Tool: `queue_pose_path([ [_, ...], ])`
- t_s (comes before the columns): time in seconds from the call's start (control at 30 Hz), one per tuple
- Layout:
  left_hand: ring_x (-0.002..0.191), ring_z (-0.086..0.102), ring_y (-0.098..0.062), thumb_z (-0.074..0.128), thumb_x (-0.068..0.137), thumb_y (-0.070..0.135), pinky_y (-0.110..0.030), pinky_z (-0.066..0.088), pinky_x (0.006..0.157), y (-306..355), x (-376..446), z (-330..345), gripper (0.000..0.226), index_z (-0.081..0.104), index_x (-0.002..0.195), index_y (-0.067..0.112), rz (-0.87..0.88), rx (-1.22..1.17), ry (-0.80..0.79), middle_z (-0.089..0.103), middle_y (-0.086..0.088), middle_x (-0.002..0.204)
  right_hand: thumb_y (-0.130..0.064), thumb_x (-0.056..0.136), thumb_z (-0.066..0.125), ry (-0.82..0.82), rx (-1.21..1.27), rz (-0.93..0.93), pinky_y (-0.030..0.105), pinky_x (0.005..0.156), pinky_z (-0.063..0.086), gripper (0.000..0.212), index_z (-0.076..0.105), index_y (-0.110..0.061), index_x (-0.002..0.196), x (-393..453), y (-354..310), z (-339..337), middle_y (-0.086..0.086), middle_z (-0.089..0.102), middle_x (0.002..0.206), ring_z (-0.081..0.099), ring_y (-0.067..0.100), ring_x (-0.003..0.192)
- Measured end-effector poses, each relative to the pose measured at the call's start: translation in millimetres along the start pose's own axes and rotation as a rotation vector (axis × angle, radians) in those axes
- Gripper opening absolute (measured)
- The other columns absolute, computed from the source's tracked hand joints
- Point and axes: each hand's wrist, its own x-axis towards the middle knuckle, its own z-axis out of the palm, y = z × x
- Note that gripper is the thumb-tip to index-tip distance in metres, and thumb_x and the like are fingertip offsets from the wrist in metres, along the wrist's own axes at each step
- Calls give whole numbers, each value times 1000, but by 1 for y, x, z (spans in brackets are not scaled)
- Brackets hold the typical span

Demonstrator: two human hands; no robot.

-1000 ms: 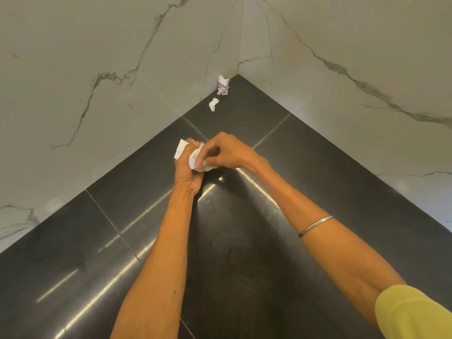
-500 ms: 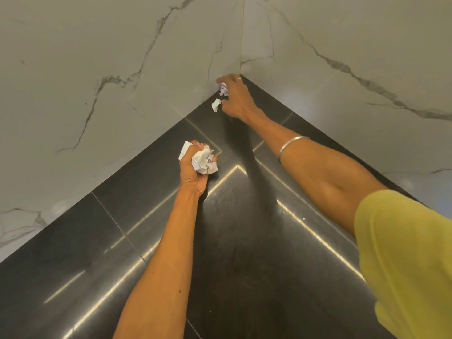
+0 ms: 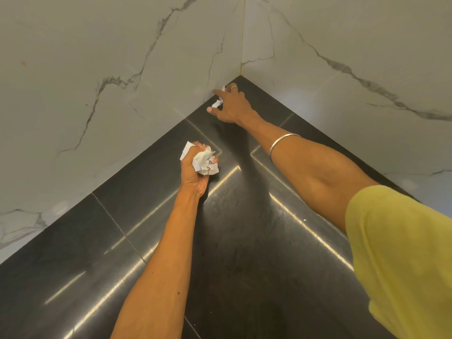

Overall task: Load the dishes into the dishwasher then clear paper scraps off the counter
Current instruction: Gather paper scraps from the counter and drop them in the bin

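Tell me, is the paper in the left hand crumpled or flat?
Crumpled. The paper wad shows creases and folds, bunched in the left hand, whose fingers curl round it.

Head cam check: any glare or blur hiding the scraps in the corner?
Head view: bright streaks of glare on the black counter, all nearer than the corner; the right hand is slightly soft but the scraps under it stay readable; the wad in the left hand is sharp; wide-angle bending at the edges.

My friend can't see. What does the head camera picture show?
A person's right hand reaches into the far corner of a black counter, gathering small paper scraps by the marble wall. Their left hand grips a crumpled paper wad nearer the camera.
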Motion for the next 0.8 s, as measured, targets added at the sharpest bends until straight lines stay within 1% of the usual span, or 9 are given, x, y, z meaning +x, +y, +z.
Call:
queue_pose_path([
  [0.07,63,57,-19,72,65,20,-30,50,58,0,0,-1,29,59,89,9,-4,14,6,59,-8,79,-58,89,58,10,-73,10,52,112,33,68,41,-27,148,-5,-5,7,17,20,158,31,42,139],
  [0.13,63,57,-19,72,65,20,-30,50,58,0,0,-1,28,60,88,10,-7,24,3,59,-8,79,-45,90,65,96,-76,3,46,108,41,58,52,-21,140,-13,-7,16,14,28,152,41,36,129],
  [0.23,64,56,-19,73,62,19,-30,49,58,1,0,1,27,61,84,11,-7,15,-2,59,-7,77,-19,90,70,250,-13,-46,37,87,54,28,68,-12,117,-22,-7,27,11,48,132,55,27,105],
  [0.33,64,55,-19,74,60,19,-30,49,57,1,0,2,27,60,82,11,-3,25,4,58,-7,76,-12,88,73,292,46,-32,32,76,54,13,72,-10,100,-30,-8,25,9,55,120,59,24,95],
  [0.5,62,56,-19,75,58,21,-30,50,58,0,0,2,31,61,84,11,-6,40,34,60,-7,75,-3,82,74,278,8,-25,31,74,54,15,73,-6,98,-45,-6,23,13,58,119,61,26,93],
  [0.6,63,57,-19,76,58,22,-31,51,59,0,0,3,33,61,85,11,-5,46,40,60,-7,76,-3,82,74,277,26,-18,26,70,50,15,73,-8,97,-53,-4,27,12,58,116,60,24,90],
  [0.67,62,58,-19,76,58,23,-30,51,60,0,-1,2,34,62,86,11,-10,45,42,61,-7,76,-4,84,73,291,123,24,19,68,46,12,73,-11,94,-58,-3,26,9,56,110,57,16,83],
  [0.73,63,58,-19,76,58,24,-31,51,60,0,-1,2,34,62,87,11,-10,51,43,62,-7,76,-2,86,68,331,322,115,10,62,39,12,71,-13,91,-60,-1,22,5,51,103,51,7,73],
  [0.8,64,58,-19,76,59,24,-31,50,61,0,0,1,34,62,88,11,-6,58,42,62,-7,77,-3,87,65,395,473,156,9,58,34,14,66,-16,93,-63,-3,20,4,50,101,51,5,72],
])
